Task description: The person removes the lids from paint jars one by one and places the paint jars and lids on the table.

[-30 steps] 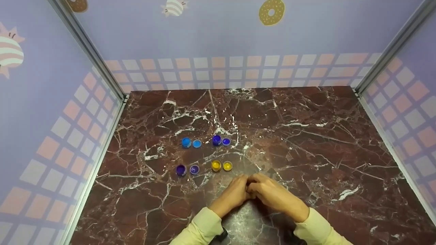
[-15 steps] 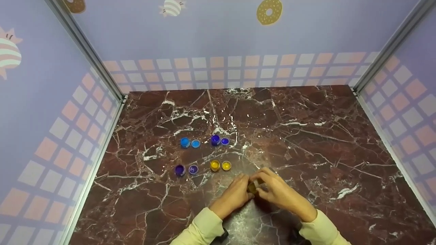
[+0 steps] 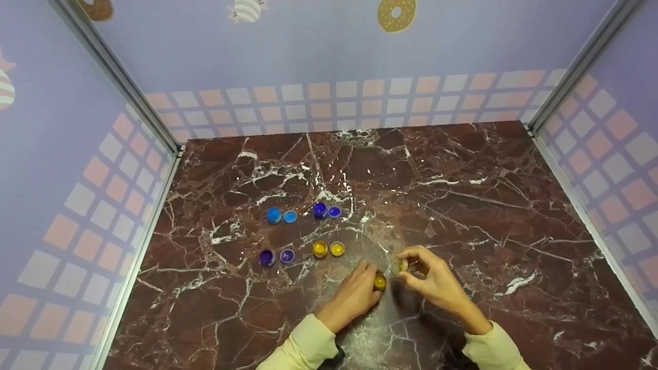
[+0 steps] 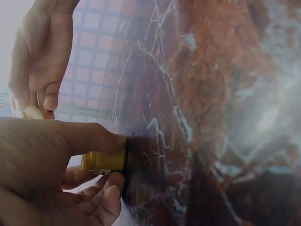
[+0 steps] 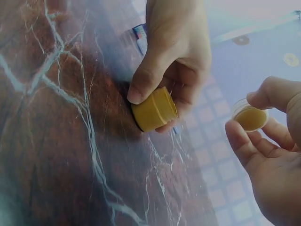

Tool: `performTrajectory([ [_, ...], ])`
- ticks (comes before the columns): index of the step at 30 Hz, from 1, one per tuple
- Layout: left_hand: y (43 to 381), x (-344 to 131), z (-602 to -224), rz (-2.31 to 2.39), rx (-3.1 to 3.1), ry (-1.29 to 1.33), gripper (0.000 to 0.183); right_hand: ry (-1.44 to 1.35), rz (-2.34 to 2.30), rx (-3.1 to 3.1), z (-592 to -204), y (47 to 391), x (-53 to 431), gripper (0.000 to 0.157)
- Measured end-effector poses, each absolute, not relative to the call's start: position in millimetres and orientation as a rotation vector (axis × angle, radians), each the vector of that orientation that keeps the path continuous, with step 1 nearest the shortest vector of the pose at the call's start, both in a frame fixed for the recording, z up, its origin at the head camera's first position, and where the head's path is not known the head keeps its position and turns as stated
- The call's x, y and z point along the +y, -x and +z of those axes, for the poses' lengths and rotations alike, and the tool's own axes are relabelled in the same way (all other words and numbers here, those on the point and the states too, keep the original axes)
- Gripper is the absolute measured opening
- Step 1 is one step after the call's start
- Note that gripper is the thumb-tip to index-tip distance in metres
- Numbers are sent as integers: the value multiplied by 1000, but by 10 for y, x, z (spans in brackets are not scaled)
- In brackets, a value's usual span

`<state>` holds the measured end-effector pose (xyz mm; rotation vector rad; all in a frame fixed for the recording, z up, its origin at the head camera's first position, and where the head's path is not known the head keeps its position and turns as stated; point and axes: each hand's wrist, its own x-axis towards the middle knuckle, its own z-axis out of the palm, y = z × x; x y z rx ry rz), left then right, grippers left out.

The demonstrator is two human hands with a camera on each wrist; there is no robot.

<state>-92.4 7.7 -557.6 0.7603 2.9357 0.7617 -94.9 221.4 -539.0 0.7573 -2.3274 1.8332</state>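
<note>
A small dark-yellow paint jar stands uncapped on the marbled table, gripped between the thumb and fingers of my left hand. The right wrist view shows the same paint jar upright, with its threaded neck bare. To its right, my right hand pinches the round lid by its edge, held up off the table. Yellow paint coats the inside of that lid, which is tilted on its side between thumb and fingers.
Beyond my hands stand several open paint jars, each with its lid beside it: bright yellow, dark purple, light blue and blue-violet. Patterned panels enclose the table at the back and sides.
My right hand has lifted the lid off the dark-yellow paint jar and moved away to the right with it. The left hand keeps its grip on the jar.
</note>
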Motion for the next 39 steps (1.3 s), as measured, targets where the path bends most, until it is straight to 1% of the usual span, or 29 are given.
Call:
performTrajectory([
  [4, 940, 93, -5569, 786, 2925, -753, 31, -686, 1921, -2324, -5416, 935, 2280, 40],
  [13, 1018, 142, -5562, 831, 2862, -689, 29, -669, 1944, -2338, -5447, 927, 2370, 49],
  [20, 1152, 188, -5562, 871, 2852, -679, 30, -631, 1921, -2389, -5444, 901, 2427, 54],
  [24, 1230, 214, -5545, 907, 2833, -660, 31, -640, 1802, -2456, -5465, 902, 2466, 55],
  [29, 1328, 231, -5523, 901, 2846, -637, 30, -615, 1627, -2547, -5471, 906, 2468, 51],
  [32, 1397, 246, -5509, 914, 2846, -604, 29, -585, 1580, -2577, -5367, 879, 2429, 48],
  [36, 1488, 268, -5485, 944, 2831, -554, 27, -611, 1538, -2573, -5216, 835, 2382, 39],
  [39, 1561, 281, -5464, 923, 2820, -501, 25, -614, 1523, -2568, -5267, 855, 2393, 34],
])
